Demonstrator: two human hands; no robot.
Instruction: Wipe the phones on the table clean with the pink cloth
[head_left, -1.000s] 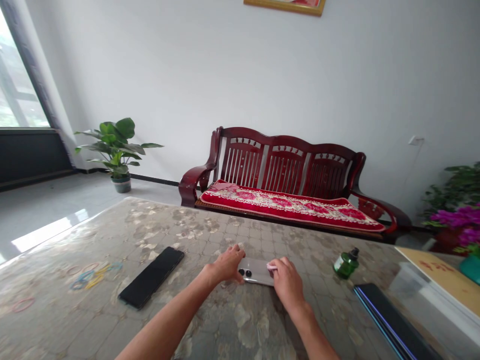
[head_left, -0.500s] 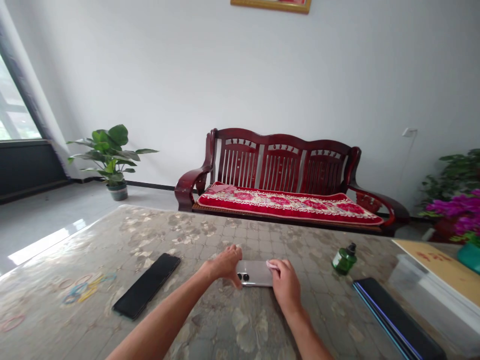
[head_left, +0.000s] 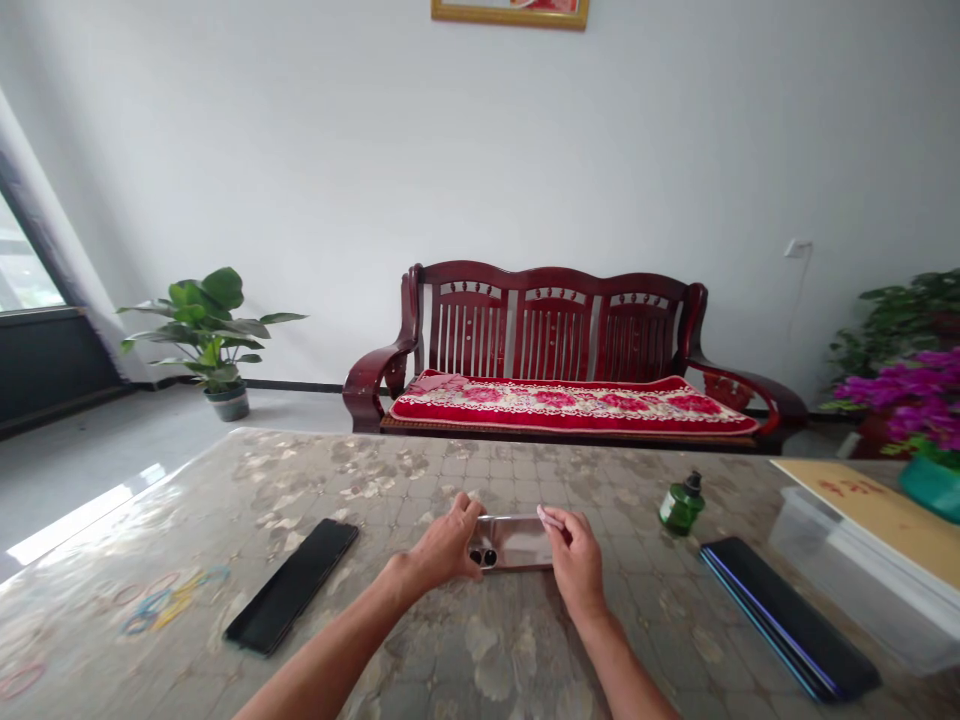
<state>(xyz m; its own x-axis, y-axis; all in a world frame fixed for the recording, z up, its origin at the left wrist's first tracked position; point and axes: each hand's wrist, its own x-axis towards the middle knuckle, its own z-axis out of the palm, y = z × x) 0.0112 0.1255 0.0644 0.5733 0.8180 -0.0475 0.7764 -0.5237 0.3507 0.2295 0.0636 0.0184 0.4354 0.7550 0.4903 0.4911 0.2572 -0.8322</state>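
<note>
A silvery phone [head_left: 517, 545] lies back side up on the patterned tablecloth, with two dark camera lenses at its left end. My left hand [head_left: 448, 542] is closed around that end, thumb on the near edge and fingers on the far edge. My right hand [head_left: 580, 560] pinches a small crumpled pale cloth [head_left: 550, 518] at the phone's far right corner. Whether it is fabric or tissue cannot be made out. My right fingers partly cover the phone's right end.
Left of my arms lie a black phone [head_left: 294, 588] and several coloured rubber bands [head_left: 171, 598]. On the right are a green pump bottle [head_left: 682, 505], stacked phones [head_left: 787, 615], a clear plastic box [head_left: 847, 590] and a flower pot [head_left: 934, 488]. A wooden bench [head_left: 562, 335] stands behind the table.
The camera view has shifted slightly. The phone seems a little tilted, its back catching a different reflection. Both hands keep their places at its ends.
</note>
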